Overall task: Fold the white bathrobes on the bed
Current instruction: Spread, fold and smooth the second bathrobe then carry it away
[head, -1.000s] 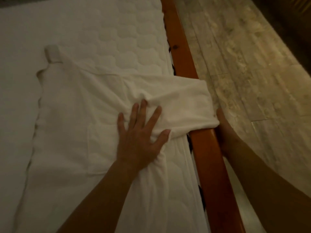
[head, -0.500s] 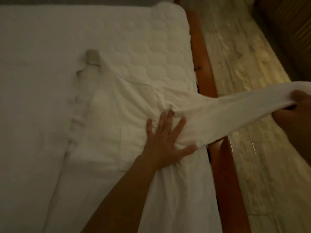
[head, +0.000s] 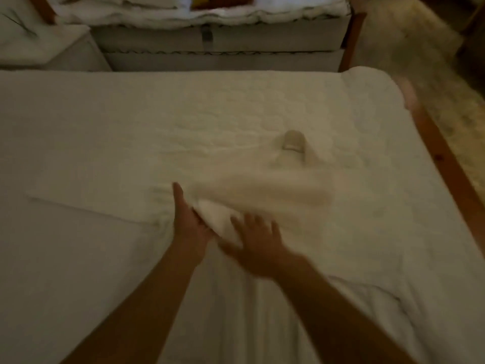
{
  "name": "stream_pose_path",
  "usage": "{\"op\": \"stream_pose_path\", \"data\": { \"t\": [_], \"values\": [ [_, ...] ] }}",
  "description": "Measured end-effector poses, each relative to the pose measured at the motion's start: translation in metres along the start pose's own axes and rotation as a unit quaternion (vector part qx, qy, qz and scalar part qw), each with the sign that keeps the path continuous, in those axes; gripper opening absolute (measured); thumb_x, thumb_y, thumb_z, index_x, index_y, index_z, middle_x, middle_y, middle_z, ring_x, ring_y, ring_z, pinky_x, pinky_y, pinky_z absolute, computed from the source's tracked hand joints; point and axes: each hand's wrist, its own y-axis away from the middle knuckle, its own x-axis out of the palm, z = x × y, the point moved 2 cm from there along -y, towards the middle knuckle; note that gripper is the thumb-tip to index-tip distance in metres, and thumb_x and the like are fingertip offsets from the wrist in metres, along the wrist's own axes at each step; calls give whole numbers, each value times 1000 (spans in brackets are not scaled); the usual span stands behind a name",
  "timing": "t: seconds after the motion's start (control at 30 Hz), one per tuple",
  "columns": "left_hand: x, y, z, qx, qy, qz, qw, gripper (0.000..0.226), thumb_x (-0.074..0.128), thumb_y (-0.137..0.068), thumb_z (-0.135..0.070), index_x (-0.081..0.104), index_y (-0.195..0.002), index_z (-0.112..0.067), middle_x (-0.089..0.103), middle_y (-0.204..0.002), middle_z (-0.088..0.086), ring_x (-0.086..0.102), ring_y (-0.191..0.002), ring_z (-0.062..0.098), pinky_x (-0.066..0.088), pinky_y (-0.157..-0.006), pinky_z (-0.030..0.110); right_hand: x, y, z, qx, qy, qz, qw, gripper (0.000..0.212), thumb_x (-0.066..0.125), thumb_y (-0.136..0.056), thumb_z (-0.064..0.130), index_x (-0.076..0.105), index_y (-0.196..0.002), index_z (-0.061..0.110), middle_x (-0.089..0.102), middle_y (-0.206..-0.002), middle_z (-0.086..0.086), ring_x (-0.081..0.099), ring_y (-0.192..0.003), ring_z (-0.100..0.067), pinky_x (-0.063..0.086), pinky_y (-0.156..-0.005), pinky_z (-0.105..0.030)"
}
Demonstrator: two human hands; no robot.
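A white bathrobe (head: 301,248) lies spread on the bed's quilted mattress (head: 131,114), its collar with a grey label (head: 292,143) pointing away from me. One sleeve (head: 262,195) is folded leftward across the robe's body, and it looks blurred. My left hand (head: 187,222) rests edge-on against the sleeve's cuff end, fingers straight. My right hand (head: 258,245) lies flat with spread fingers beside the cuff, on the robe. Both forearms reach in from the bottom.
The bed's wooden side rail (head: 451,166) runs along the right, with wood-look floor (head: 433,61) beyond it. A second bed (head: 223,40) with bedding stands behind. A white nightstand (head: 47,46) sits at the top left.
My right hand carried the sleeve from off the bed's right side over onto the robe and let it go. My left hand moved to the cuff. The view swung left and up.
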Motion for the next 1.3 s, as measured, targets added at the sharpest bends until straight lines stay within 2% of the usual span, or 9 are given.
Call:
{"op": "stream_pose_path", "data": {
  "t": [0.17, 0.3, 0.6, 0.73, 0.87, 1.0, 1.1, 1.2, 1.3],
  "values": [
    [-59, -66, -24, 40, -256, -68, 963, 58, 75, -73, -63, 70, -80, -6, 75, -85, 12, 73, -79, 27, 61, -74, 43, -6, 43, -104, 86, 158, -167, 969, 74, 37, -94, 65, 29, -156, 26, 22, -164, -10, 11, -154, -26, 6, -120, -58],
    [-37, -91, -27, 176, -494, -26, 851, 61, 74, -66, -72, 71, -87, -15, 73, -85, -3, 69, -86, 18, 57, -83, 36, -1, 31, -102, 64, 175, -183, 965, 80, 44, -90, 61, 24, -158, 25, 19, -165, -11, 9, -154, -26, 8, -120, -60],
    [15, -108, -27, 127, -442, 85, 884, 115, 96, -48, -42, 32, -143, -29, 48, -142, -1, 50, -127, 21, 47, -104, 44, -4, 30, -102, 77, 154, -200, 965, 85, 55, -85, 59, 27, -157, 21, 22, -164, -9, 14, -153, -25, 15, -118, -62],
    [8, -93, -31, 367, -407, 31, 836, 62, 87, -72, -27, 55, -125, -27, 62, -109, -26, 61, -98, -9, 51, -85, 15, -6, 33, -105, 41, 109, -242, 963, 90, 61, -83, 54, 26, -156, 15, 22, -163, -17, 17, -153, -29, 21, -115, -64],
    [-35, -118, -9, 314, -368, -71, 872, 59, 86, -74, -31, 59, -126, -25, 70, -113, -3, 70, -98, 15, 57, -87, 33, -4, 34, -108, 19, 109, -247, 963, 84, 58, -86, 51, 29, -156, 16, 24, -163, -15, 19, -153, -25, 19, -118, -61],
    [-34, -130, 0, 326, -358, -97, 870, 49, 84, -76, -38, 64, -117, -20, 70, -102, -3, 69, -89, 12, 57, -78, 29, -4, 36, -107, 15, 76, -234, 969, 76, 56, -86, 54, 41, -151, 17, 33, -160, -12, 25, -151, -24, 18, -119, -57],
    [-34, -132, 0, 332, -355, -87, 869, 48, 82, -79, -35, 62, -120, -18, 70, -104, -1, 67, -88, 9, 54, -75, 23, -38, 39, -107, -35, -43, -368, 928, 34, 59, -90, 40, 70, -113, 18, 69, -119, 3, 62, -110, -14, 48, -96, -38],
    [-35, -135, 1, 352, -364, -78, 859, 46, 81, -82, -32, 62, -121, -17, 68, -102, -4, 65, -83, -1, 52, -71, 12, -121, 12, -154, 15, -1, -501, 865, 22, 53, -92, 27, 68, -81, 15, 67, -77, -5, 56, -74, -21, 41, -69, -36],
    [-35, -137, 2, 356, -374, -77, 853, 45, 80, -82, -33, 62, -120, -17, 68, -100, -4, 65, -81, -3, 51, -69, 11, -185, -32, -232, 164, 198, -269, 928, 38, 39, -100, 42, 67, -103, 16, 65, -106, -15, 57, -103, -37, 41, -90, -45]
  ]
}}
